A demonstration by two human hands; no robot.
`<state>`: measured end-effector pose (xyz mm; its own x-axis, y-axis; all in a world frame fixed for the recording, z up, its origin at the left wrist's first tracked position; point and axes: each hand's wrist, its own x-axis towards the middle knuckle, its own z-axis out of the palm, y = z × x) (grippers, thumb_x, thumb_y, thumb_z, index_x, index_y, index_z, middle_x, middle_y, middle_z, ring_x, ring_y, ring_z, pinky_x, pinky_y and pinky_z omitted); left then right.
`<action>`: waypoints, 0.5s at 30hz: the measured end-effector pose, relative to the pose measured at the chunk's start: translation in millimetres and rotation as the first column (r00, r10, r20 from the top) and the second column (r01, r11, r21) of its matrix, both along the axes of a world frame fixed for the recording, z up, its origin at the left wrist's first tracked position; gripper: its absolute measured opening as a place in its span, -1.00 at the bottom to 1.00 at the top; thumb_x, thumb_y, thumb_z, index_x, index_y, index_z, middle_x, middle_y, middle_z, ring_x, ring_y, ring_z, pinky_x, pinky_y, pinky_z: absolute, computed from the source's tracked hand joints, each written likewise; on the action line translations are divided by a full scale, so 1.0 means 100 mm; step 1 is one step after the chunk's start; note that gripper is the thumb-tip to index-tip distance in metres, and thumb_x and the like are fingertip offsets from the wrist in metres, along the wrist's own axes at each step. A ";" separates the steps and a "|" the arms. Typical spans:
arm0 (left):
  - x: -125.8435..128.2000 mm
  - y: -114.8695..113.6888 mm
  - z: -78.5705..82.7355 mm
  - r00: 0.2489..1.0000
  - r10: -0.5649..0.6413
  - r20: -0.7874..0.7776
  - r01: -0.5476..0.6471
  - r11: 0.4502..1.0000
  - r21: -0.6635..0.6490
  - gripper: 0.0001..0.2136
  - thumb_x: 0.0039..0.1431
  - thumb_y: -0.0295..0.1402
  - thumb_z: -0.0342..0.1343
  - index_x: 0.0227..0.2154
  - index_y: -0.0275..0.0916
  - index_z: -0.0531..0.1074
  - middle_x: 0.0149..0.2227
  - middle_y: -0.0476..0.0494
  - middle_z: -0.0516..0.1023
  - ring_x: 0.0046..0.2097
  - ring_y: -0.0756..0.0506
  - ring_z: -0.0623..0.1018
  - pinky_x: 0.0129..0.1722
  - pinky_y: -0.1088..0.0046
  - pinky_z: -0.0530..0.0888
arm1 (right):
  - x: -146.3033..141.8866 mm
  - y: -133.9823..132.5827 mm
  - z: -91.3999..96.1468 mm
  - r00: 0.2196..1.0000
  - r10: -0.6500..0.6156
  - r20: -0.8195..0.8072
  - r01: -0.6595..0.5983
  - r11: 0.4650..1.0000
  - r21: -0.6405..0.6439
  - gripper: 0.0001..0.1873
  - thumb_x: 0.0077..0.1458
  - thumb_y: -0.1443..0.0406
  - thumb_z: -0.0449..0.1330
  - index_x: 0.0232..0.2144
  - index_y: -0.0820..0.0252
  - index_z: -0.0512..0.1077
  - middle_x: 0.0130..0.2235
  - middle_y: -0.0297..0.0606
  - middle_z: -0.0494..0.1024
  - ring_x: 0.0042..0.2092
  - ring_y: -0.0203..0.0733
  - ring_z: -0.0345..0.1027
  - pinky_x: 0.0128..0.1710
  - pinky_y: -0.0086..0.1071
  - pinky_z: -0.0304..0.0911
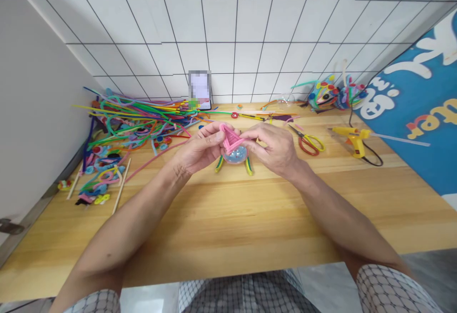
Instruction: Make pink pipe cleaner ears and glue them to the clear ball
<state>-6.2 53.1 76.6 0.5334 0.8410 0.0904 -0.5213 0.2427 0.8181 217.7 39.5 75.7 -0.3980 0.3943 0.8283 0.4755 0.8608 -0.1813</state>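
Note:
Between both hands, above the middle of the table, is a pink pipe cleaner [231, 139] bent into a triangle with rows filling its inside. My left hand [205, 147] pinches its left edge between thumb and fingers. At its right corner my right hand [273, 147] closes thumb and forefinger on it. Just below the triangle sits a clear round bubble-like ball [236, 155], partly covered by the pink shape. Green and yellow handles [249, 166] poke out on either side of the ball; the rest of that tool is hidden.
A heap of colourful pipe cleaners [143, 113] lies at the back left, with felt scraps and wooden sticks [122, 187] nearer. A phone [200, 89] leans on the tiled wall. Scissors [310, 142], a yellow glue gun [353, 139] and decorated balls [323, 93] are on the right.

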 end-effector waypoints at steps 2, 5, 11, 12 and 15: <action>0.00 0.00 -0.01 1.000 0.006 0.002 -0.006 1.000 0.005 -0.69 -0.01 -0.25 0.63 -0.25 -0.22 0.72 -0.19 -0.13 0.77 -0.27 -0.07 0.72 -0.33 0.49 0.64 | 0.00 0.00 0.00 1.000 0.018 -0.008 -0.018 0.999 0.038 -0.87 0.44 0.23 0.30 -0.19 0.12 0.61 -0.29 -0.26 0.75 -0.28 -0.18 0.62 -0.23 -0.31 0.44; 0.00 0.01 -0.02 1.000 0.003 0.010 -0.003 1.000 0.013 -0.71 0.03 -0.23 0.62 -0.25 -0.22 0.72 -0.20 -0.12 0.78 -0.28 -0.06 0.73 -0.32 0.50 0.65 | 0.00 -0.01 0.01 1.000 0.027 -0.011 -0.026 0.998 0.053 -0.90 0.44 0.25 0.31 -0.17 0.13 0.60 -0.29 -0.26 0.75 -0.28 -0.18 0.62 -0.23 -0.31 0.45; -0.02 0.03 -0.04 1.000 -0.020 0.005 0.020 0.998 0.065 -0.72 0.04 -0.28 0.62 -0.24 -0.22 0.71 -0.18 -0.11 0.79 -0.25 -0.06 0.74 -0.25 0.51 0.67 | 0.01 -0.01 0.01 0.999 0.035 0.000 -0.035 0.999 0.018 -0.91 0.43 0.25 0.31 -0.15 0.09 0.63 -0.28 -0.28 0.74 -0.25 -0.18 0.62 -0.19 -0.31 0.45; -0.02 0.03 -0.04 1.000 -0.019 0.000 0.019 0.997 0.070 -0.72 0.03 -0.28 0.62 -0.25 -0.22 0.71 -0.18 -0.11 0.79 -0.25 -0.06 0.75 -0.24 0.51 0.67 | 0.01 -0.01 0.01 0.999 0.042 0.001 -0.042 0.999 0.008 -0.92 0.43 0.26 0.32 -0.14 0.09 0.63 -0.27 -0.28 0.74 -0.24 -0.18 0.62 -0.19 -0.31 0.45; -0.02 0.04 -0.03 1.000 -0.010 -0.006 0.010 0.996 0.087 -0.74 0.02 -0.30 0.63 -0.26 -0.21 0.71 -0.20 -0.10 0.79 -0.25 -0.04 0.74 -0.21 0.51 0.68 | 0.02 0.00 0.00 0.998 0.057 0.004 -0.057 0.998 -0.010 -0.93 0.42 0.28 0.32 -0.14 0.09 0.64 -0.26 -0.26 0.74 -0.23 -0.17 0.62 -0.19 -0.30 0.44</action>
